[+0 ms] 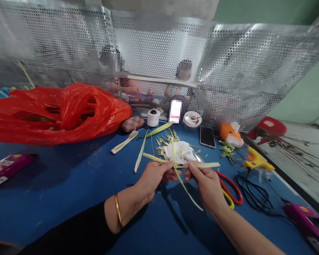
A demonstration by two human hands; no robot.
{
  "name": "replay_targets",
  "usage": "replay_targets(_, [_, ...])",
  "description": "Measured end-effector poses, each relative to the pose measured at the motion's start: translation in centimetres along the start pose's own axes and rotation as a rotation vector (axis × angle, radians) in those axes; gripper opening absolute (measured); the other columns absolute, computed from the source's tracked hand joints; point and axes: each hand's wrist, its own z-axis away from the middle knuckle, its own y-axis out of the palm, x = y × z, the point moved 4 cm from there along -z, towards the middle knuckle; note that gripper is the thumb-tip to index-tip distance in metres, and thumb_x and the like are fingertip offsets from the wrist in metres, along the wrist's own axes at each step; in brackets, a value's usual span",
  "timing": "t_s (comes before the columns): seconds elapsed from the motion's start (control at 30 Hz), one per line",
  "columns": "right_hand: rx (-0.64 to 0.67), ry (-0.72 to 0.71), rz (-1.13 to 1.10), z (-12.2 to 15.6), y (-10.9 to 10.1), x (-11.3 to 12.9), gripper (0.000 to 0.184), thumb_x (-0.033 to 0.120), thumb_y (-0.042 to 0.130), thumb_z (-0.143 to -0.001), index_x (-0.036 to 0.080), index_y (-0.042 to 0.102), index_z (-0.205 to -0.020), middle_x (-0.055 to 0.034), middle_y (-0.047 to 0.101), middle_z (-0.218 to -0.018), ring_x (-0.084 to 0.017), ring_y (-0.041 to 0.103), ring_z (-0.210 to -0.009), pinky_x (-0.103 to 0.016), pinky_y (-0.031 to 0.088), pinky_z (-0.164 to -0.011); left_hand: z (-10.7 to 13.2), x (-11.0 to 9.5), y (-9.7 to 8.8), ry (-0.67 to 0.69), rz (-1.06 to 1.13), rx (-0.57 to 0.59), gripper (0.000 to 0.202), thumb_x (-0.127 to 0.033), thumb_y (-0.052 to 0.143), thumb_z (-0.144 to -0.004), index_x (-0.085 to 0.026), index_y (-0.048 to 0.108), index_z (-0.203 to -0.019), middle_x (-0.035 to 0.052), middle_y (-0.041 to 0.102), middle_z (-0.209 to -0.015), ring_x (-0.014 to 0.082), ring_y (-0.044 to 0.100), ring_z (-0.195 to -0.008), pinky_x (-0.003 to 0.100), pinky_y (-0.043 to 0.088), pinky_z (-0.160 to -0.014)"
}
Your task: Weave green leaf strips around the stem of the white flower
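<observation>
We see, nearest to us, the left hand (154, 177) and the right hand (207, 184), and between them the leaf strips (175, 166). These strips are narrow, pale green going to cream, smooth and slightly bent. They cross each other at one point: one piece stands upward, a thin tail hangs down toward us and curves to the right, and two ends go out sideways.

The crossing lies in the gap between both grips, above the table. The left hand pinches the strips with thumb and fingers just left of the crossing; the right hand pinches them just right of it, and the wider end passes beyond its fingers.

Below is the blue table (77, 180). Beside the right hand we find red and yellow handles (239, 196). A little farther are white tissue (182, 151) with leaf scraps, then a dark phone (207, 136), a thread spool (152, 119) and a red plastic bag (95, 113). Behind them stands a perforated metal sheet (159, 42), with two persons visible through it, and farthest a pale green wall (271, 12).
</observation>
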Motion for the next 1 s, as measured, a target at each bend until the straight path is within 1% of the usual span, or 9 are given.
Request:
replay_targets(0.13, [-0.022,0.067,-0.044,-0.2,-0.1,0.0,0.037,0.045,0.079,-0.067,0.015,0.074,-0.088,-0.0031,0.066,-0.070,-0.013,0.055,-0.059,-0.027,0.046,-0.058,-0.1,-0.6,-0.2,0.073,-0.024,-0.025,0.027,-0.035,0.073,-0.075,-0.011,0.072,-0.086,0.0086,0.075,-0.074,0.0115,0.064,-0.054,0.022,0.045,-0.056])
replay_targets(0.2, [-0.046,0.060,-0.054,-0.4,-0.4,0.2,0.035,0.044,0.080,-0.066,0.014,0.074,-0.083,-0.0019,0.064,-0.066,-0.012,0.054,-0.057,-0.026,0.045,-0.056,-0.1,-0.7,-0.2,0.105,-0.032,-0.048,0.024,-0.032,0.073,-0.075,-0.012,0.071,-0.089,0.0080,0.075,-0.074,0.0117,0.064,-0.054,0.022,0.046,-0.056])
replay_targets(0.43, [-0.329,-0.089,-0.293,-1.9,-3.4,1.6,0.029,0.038,0.082,-0.062,0.018,0.068,-0.077,0.0034,0.055,-0.060,-0.009,0.048,-0.052,-0.023,0.039,-0.049,0.0,-1.2,-0.9,0.156,0.020,-0.181,0.022,-0.030,0.070,-0.078,-0.012,0.071,-0.092,0.0087,0.075,-0.079,0.0106,0.065,-0.056,0.020,0.048,-0.058])
replay_targets(0.5, [-0.344,-0.167,-0.234,-1.7,-3.5,2.2,0.025,0.039,0.077,-0.069,0.020,0.066,-0.081,0.0035,0.054,-0.062,-0.010,0.048,-0.053,-0.024,0.040,-0.051,-0.1,-1.2,-1.2,0.161,0.028,-0.223,0.023,-0.031,0.070,-0.079,-0.013,0.071,-0.093,0.0085,0.075,-0.082,0.0107,0.066,-0.058,0.020,0.048,-0.057])
replay_targets(0.6, [-0.244,-0.298,0.098,-0.7,-2.5,2.7,0.017,0.036,0.066,-0.081,0.021,0.068,-0.090,0.0015,0.056,-0.067,-0.014,0.051,-0.059,-0.028,0.043,-0.059,-0.2,-1.0,-1.2,0.168,-0.011,-0.245,0.021,-0.029,0.070,-0.078,-0.014,0.071,-0.094,0.0071,0.075,-0.080,0.0116,0.066,-0.058,0.021,0.049,-0.058])
replay_targets(0.7, [-0.049,-0.449,0.443,0.2,-0.9,2.7,0.016,0.030,0.062,-0.085,0.022,0.070,-0.097,-0.0023,0.060,-0.079,-0.017,0.054,-0.069,-0.031,0.044,-0.066,0.2,-1.1,-0.4,0.248,-0.178,-0.159,0.017,-0.026,0.069,-0.076,-0.015,0.073,-0.089,0.0057,0.075,-0.077,0.0137,0.066,-0.058,0.024,0.051,-0.060])
replay_targets(0.77, [0.026,-0.492,0.545,0.4,-0.4,2.4,0.017,0.028,0.064,-0.084,0.023,0.070,-0.099,-0.0038,0.060,-0.086,-0.018,0.055,-0.073,-0.032,0.044,-0.069,0.7,-1.2,0.4,0.282,-0.340,-0.051,0.016,-0.025,0.068,-0.076,-0.015,0.075,-0.086,0.0058,0.075,-0.079,0.0152,0.066,-0.058,0.025,0.051,-0.060])
replay_targets(0.87, [0.090,-0.418,0.559,0.0,-0.2,2.2,0.007,0.027,0.066,-0.081,0.022,0.068,-0.080,-0.0035,0.060,-0.082,-0.019,0.055,-0.073,-0.032,0.043,-0.069,1.3,-1.2,1.4,0.289,-0.500,0.116,0.017,-0.020,0.063,-0.075,-0.017,0.077,-0.083,0.0050,0.074,-0.078,0.0159,0.064,-0.060,0.026,0.050,-0.060])
replay_targets(1.0, [0.150,-0.216,0.435,-0.6,-0.3,2.1,0.022,0.032,0.066,-0.078,0.021,0.060,-0.060,0.0001,0.056,-0.062,-0.017,0.049,-0.062,-0.029,0.039,-0.060,1.3,-1.0,1.9,0.247,-0.408,0.271,0.027,-0.011,0.059,-0.067,-0.018,0.077,-0.086,0.0047,0.074,-0.080,0.0167,0.065,-0.068,0.026,0.050,-0.066])
